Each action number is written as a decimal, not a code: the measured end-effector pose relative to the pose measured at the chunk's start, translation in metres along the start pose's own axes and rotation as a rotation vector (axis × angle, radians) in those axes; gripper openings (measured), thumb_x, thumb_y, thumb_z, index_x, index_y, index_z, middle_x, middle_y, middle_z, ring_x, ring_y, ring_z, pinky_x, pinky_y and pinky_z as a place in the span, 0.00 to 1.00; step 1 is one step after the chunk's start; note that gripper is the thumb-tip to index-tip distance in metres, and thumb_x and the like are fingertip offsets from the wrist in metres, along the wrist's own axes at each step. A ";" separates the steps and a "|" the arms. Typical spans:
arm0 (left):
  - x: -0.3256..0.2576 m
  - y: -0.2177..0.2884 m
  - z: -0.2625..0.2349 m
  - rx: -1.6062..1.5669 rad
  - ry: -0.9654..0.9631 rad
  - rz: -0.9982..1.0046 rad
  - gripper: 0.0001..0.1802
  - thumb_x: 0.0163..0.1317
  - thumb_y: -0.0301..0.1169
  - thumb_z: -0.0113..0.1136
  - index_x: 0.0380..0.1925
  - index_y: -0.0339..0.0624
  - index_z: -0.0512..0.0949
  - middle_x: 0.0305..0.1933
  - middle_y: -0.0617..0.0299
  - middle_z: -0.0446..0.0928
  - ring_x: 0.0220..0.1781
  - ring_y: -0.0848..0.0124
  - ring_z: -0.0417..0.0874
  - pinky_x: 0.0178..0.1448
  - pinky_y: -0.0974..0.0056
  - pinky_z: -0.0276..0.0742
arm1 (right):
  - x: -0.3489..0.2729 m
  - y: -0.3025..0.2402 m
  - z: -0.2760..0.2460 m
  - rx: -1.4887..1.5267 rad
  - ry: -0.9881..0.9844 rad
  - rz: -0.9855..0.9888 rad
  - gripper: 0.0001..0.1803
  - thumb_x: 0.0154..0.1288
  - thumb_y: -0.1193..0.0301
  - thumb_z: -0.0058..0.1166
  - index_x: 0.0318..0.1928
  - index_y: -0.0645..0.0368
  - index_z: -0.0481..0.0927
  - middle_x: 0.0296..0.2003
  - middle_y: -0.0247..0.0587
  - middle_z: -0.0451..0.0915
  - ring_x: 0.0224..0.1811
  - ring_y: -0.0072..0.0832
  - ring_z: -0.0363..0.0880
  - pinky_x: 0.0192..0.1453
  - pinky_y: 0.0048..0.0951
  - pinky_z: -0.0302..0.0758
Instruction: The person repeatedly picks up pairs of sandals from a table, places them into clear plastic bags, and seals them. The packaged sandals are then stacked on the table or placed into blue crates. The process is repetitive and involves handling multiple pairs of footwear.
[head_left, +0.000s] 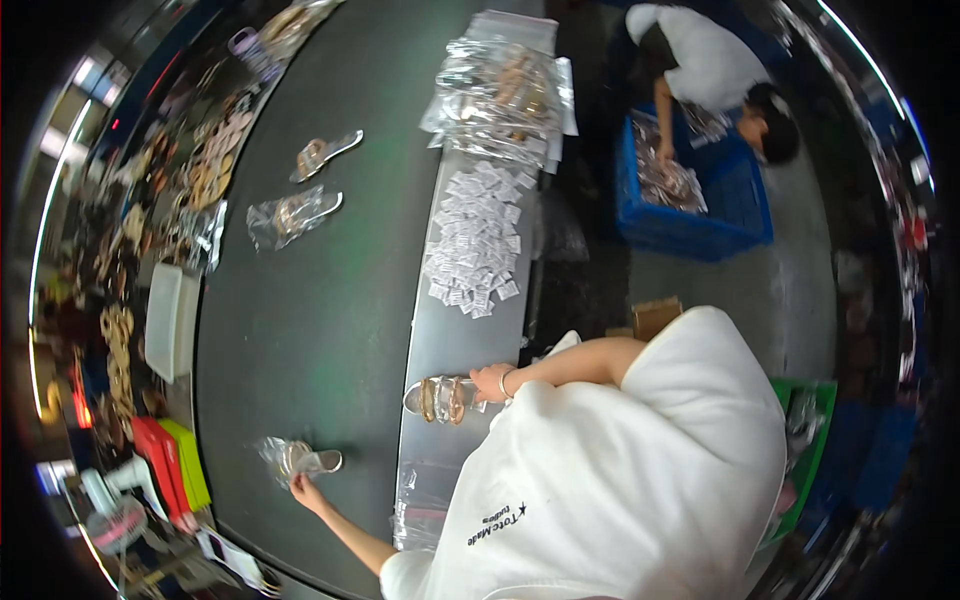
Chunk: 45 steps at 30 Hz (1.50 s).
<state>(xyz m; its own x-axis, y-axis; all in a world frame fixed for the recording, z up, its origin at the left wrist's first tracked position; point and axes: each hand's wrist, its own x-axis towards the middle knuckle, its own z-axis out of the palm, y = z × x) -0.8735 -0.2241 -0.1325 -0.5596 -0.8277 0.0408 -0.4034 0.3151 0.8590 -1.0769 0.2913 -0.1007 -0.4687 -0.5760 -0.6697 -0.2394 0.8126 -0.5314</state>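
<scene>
My left hand (304, 489) reaches over the dark belt, its fingers closed on a sandal (300, 460) in a clear plastic bag. The sandal lies on the belt with its pale end pointing right. On the steel ledge beside the belt, my right hand (490, 383), a bracelet at the wrist, grips the near end of a sandal (442, 399) with tan and brown bands. Clear film seems to lie around this one, though its edges are hard to make out. Further up the ledge is a heap of small white sachets (474, 240).
Beyond the sachets lies a stack of clear plastic bags (500, 95). Two bagged sandals (293, 215) (322, 154) rest farther along the belt (310, 330). A white bin (171, 322) stands at its left edge. At upper right, another person (710, 60) leans over a blue crate (690, 238).
</scene>
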 end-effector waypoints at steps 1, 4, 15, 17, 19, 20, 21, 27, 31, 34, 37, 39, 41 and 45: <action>-0.015 0.024 0.014 0.073 -0.039 0.068 0.11 0.58 0.28 0.55 0.39 0.34 0.73 0.39 0.60 0.72 0.41 0.71 0.72 0.48 0.67 0.69 | -0.001 0.004 0.003 0.039 0.008 0.015 0.28 0.56 0.54 0.52 0.47 0.67 0.68 0.40 0.57 0.77 0.43 0.47 0.78 0.45 0.44 0.74; -0.085 0.142 0.045 0.176 -0.118 0.207 0.09 0.59 0.28 0.54 0.38 0.37 0.72 0.39 0.62 0.68 0.41 0.72 0.69 0.47 0.68 0.68 | -0.003 0.011 0.007 0.078 0.001 -0.020 0.29 0.55 0.53 0.53 0.46 0.67 0.69 0.40 0.57 0.77 0.44 0.47 0.78 0.46 0.43 0.74; -0.228 0.216 0.116 0.002 -0.768 -0.271 0.12 0.62 0.31 0.54 0.37 0.32 0.73 0.39 0.58 0.76 0.42 0.75 0.75 0.47 0.69 0.70 | 0.002 0.032 0.019 0.430 0.294 -0.005 0.30 0.53 0.49 0.54 0.42 0.65 0.69 0.39 0.57 0.77 0.45 0.48 0.76 0.47 0.42 0.71; -0.211 0.166 0.126 -0.053 -0.547 -0.199 0.19 0.57 0.34 0.60 0.43 0.31 0.71 0.44 0.55 0.74 0.46 0.71 0.74 0.50 0.65 0.70 | 0.007 0.038 0.024 0.438 0.258 -0.003 0.33 0.49 0.47 0.57 0.43 0.65 0.70 0.40 0.57 0.77 0.45 0.48 0.76 0.48 0.41 0.71; -0.208 0.108 0.145 0.118 -0.395 -0.067 0.31 0.48 0.36 0.67 0.49 0.31 0.68 0.49 0.51 0.70 0.51 0.66 0.71 0.54 0.61 0.68 | 0.007 0.039 0.023 0.462 0.271 -0.003 0.33 0.47 0.47 0.59 0.42 0.65 0.71 0.40 0.57 0.77 0.45 0.48 0.76 0.48 0.40 0.71; -0.208 0.083 0.163 0.111 -0.386 -0.012 0.39 0.39 0.36 0.70 0.52 0.31 0.65 0.52 0.49 0.67 0.54 0.61 0.68 0.57 0.58 0.65 | 0.007 0.038 0.023 0.468 0.266 -0.010 0.34 0.46 0.46 0.59 0.41 0.65 0.72 0.40 0.57 0.76 0.45 0.49 0.75 0.48 0.39 0.71; -0.211 0.065 0.179 0.102 -0.375 0.042 0.47 0.31 0.35 0.74 0.54 0.31 0.62 0.55 0.47 0.63 0.57 0.57 0.65 0.60 0.54 0.62 | 0.011 0.039 0.025 0.494 0.303 0.021 0.35 0.43 0.44 0.62 0.39 0.64 0.75 0.40 0.58 0.77 0.44 0.48 0.76 0.46 0.39 0.72; -0.229 0.089 0.214 -0.117 -0.092 -0.322 0.35 0.41 0.28 0.64 0.52 0.32 0.63 0.51 0.47 0.66 0.54 0.56 0.67 0.56 0.58 0.66 | 0.011 0.048 -0.001 0.193 0.407 -0.023 0.34 0.40 0.45 0.64 0.30 0.67 0.75 0.30 0.55 0.77 0.32 0.42 0.77 0.37 0.40 0.71; -0.260 0.108 0.215 -0.149 0.429 -0.244 0.27 0.45 0.23 0.57 0.50 0.37 0.64 0.47 0.52 0.69 0.52 0.60 0.70 0.57 0.61 0.64 | -0.013 0.005 -0.037 0.351 0.375 -0.248 0.25 0.47 0.53 0.64 0.32 0.65 0.78 0.28 0.47 0.80 0.31 0.33 0.80 0.36 0.35 0.73; -0.268 0.160 0.205 -0.392 0.465 -0.354 0.26 0.48 0.20 0.54 0.50 0.40 0.62 0.48 0.53 0.67 0.52 0.62 0.69 0.58 0.62 0.63 | -0.003 -0.020 -0.024 0.535 0.272 -0.530 0.23 0.49 0.57 0.65 0.36 0.66 0.76 0.21 0.38 0.76 0.26 0.29 0.76 0.34 0.30 0.73; -0.268 0.201 0.204 -0.752 0.510 -0.446 0.24 0.53 0.22 0.52 0.51 0.41 0.61 0.42 0.58 0.71 0.48 0.64 0.71 0.55 0.64 0.65 | 0.016 -0.042 -0.009 0.314 0.138 -0.494 0.25 0.49 0.56 0.65 0.37 0.64 0.74 0.21 0.31 0.71 0.25 0.21 0.70 0.33 0.22 0.70; -0.282 0.192 0.184 -0.983 0.415 -0.430 0.22 0.55 0.24 0.51 0.51 0.42 0.62 0.40 0.60 0.72 0.45 0.64 0.73 0.52 0.64 0.67 | -0.002 -0.067 -0.010 0.462 0.003 -0.405 0.25 0.48 0.56 0.66 0.37 0.63 0.72 0.21 0.28 0.68 0.24 0.15 0.64 0.28 0.18 0.65; -0.298 0.175 0.156 -0.775 0.389 -0.359 0.19 0.58 0.26 0.49 0.51 0.42 0.63 0.40 0.60 0.74 0.42 0.62 0.75 0.49 0.63 0.69 | 0.000 -0.067 -0.003 0.593 0.010 -0.593 0.25 0.48 0.57 0.66 0.38 0.62 0.72 0.19 0.26 0.66 0.23 0.14 0.61 0.26 0.18 0.62; -0.341 0.097 0.113 0.123 0.449 -0.270 0.13 0.58 0.26 0.47 0.44 0.40 0.69 0.45 0.53 0.75 0.48 0.53 0.75 0.52 0.58 0.69 | -0.011 -0.068 -0.023 0.363 -0.314 -0.588 0.24 0.48 0.60 0.66 0.41 0.61 0.74 0.21 0.26 0.68 0.23 0.14 0.58 0.27 0.18 0.61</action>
<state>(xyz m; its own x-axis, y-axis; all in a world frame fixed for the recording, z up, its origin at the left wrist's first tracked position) -0.8037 0.1415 -0.1211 -0.0703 -0.9955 0.0636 -0.5870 0.0929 0.8043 -1.0746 0.2447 -0.0455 -0.0728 -0.9478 -0.3104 -0.0544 0.3145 -0.9477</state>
